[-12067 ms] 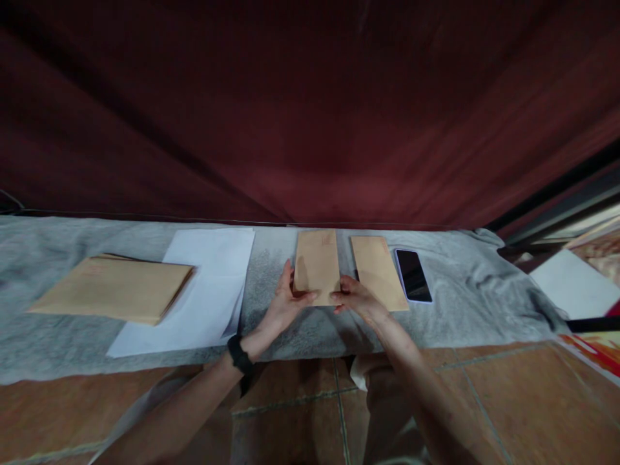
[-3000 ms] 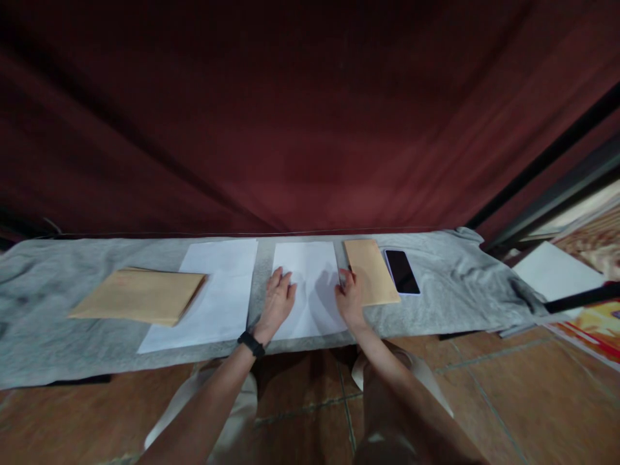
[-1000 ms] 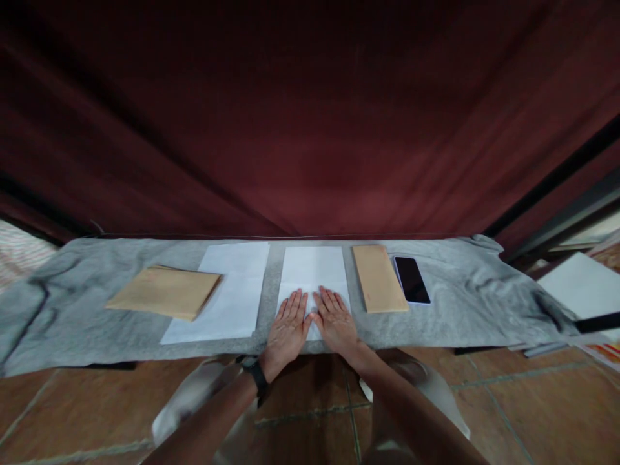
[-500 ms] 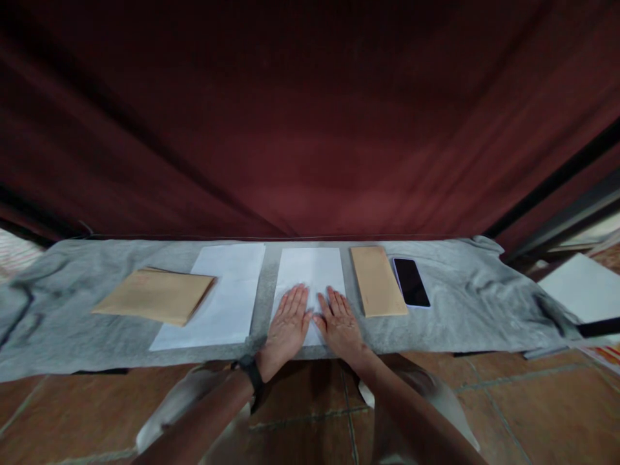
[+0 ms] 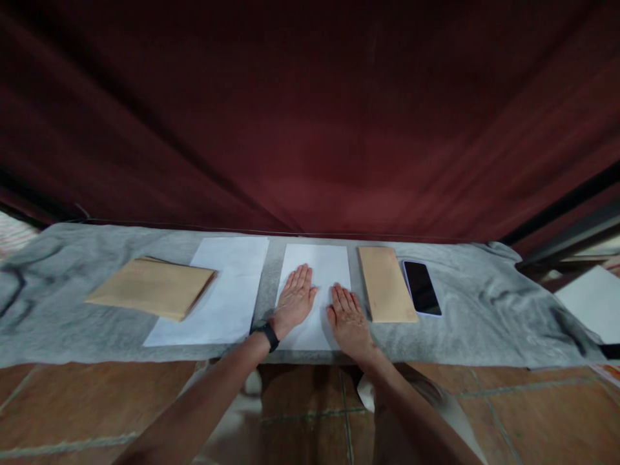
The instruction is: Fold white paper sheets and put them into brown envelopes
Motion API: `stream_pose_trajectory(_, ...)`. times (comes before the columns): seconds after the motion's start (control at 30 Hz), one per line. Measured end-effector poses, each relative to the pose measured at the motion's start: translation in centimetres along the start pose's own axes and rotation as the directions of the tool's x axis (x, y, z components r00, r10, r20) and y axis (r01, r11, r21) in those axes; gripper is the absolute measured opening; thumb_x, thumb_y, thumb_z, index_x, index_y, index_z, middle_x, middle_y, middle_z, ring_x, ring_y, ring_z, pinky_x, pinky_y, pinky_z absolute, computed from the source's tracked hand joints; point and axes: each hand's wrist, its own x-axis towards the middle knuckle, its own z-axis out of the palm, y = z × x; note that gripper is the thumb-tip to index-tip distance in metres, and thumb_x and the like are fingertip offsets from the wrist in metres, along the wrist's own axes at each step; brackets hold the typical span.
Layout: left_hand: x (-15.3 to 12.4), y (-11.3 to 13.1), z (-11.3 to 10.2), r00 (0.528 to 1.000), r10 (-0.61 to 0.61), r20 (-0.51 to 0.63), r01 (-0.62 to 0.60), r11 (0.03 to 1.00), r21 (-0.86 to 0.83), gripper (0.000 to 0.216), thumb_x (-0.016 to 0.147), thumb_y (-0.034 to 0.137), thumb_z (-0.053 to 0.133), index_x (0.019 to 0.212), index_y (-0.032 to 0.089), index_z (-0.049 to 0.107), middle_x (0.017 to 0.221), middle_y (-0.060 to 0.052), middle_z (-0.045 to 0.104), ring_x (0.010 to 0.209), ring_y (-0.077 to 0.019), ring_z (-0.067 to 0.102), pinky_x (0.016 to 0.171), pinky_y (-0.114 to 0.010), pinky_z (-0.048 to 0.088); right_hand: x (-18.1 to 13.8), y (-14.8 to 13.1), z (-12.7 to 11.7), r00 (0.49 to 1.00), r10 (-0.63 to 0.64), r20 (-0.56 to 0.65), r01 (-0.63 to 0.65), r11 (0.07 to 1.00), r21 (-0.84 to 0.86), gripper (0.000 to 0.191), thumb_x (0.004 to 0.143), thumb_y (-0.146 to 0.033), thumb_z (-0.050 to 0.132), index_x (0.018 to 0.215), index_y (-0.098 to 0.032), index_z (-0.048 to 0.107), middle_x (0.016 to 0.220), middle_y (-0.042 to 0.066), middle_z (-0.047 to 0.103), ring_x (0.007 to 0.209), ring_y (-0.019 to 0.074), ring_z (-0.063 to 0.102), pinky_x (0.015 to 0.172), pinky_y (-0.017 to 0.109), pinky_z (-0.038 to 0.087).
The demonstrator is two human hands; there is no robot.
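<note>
A white sheet of paper (image 5: pixel 314 258) lies in front of me on a grey cloth. My left hand (image 5: pixel 295 300) rests flat on its left half, fingers together and pointing away from me. On its right edge lies my right hand (image 5: pixel 349 320), also flat, a little nearer to me and apart from the left. Right of the sheet is a brown paper envelope (image 5: pixel 387 284). To the left, a stack of brown envelopes (image 5: pixel 150 287) partly covers some larger white paper (image 5: pixel 232 290).
A phone (image 5: pixel 422 287) with a pale purple edge lies beside the right envelope. The grey cloth (image 5: pixel 484 310) covers a long narrow surface. Behind it hangs a dark red curtain (image 5: pixel 310 129). Brown floor tiles (image 5: pixel 97 407) show below the near edge.
My left hand has slid forward on the sheet and my right hand slightly rightward and nearer, so the gap between them has widened. The view has tilted a little.
</note>
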Motion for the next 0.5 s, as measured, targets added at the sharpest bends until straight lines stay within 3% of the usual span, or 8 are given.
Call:
stream_pose_trajectory(0.23,0.3,0.1,-0.5,0.998,-0.006,0.057,0.006,1.000,-0.006,0.053,0.103,0.031,0.032,0.154,0.019,0.042,0.163,-0.010,0.035,0.153,-0.0287,0.026,0.126,-0.052,0.021,3.5,0.0,0.0,0.991,-0.018,0.133,0.007,0.996,0.084,0.057,0.108,-0.042,0.025,0.156,-0.014,0.037,0.161,0.010,0.039,0.151,0.0211,0.033,0.125,0.042,0.027)
stream_pose_trajectory(0.5,0.3,-0.1,-0.7,0.997,0.040,0.060,-0.037,0.998,-0.043,0.052,0.102,0.031,0.038,0.153,0.027,0.044,0.163,-0.007,0.036,0.153,-0.0306,0.027,0.125,-0.057,0.019,5.5,0.8,1.6,0.990,-0.005,0.140,0.002,1.000,0.021,0.055,0.108,-0.037,0.024,0.157,-0.013,0.035,0.162,0.009,0.035,0.152,0.0212,0.030,0.125,0.043,0.025)
